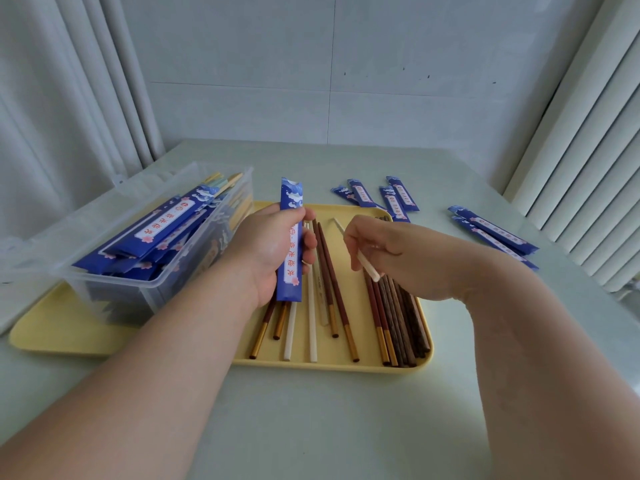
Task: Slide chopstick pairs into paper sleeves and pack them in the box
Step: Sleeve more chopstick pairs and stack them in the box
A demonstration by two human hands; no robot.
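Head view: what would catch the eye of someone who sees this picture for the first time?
First the two hands in the middle: the left hand grips a blue paper sleeve, and the right hand pinches a white chopstick beside it. Under them a yellow tray holds loose chopsticks, brown and white. At the left a clear box is full of sleeved pairs, and more sleeves lie on the table beyond.

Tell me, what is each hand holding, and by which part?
The left hand grips a blue paper sleeve around its middle; the right hand pinches a white chopstick toward its near end.
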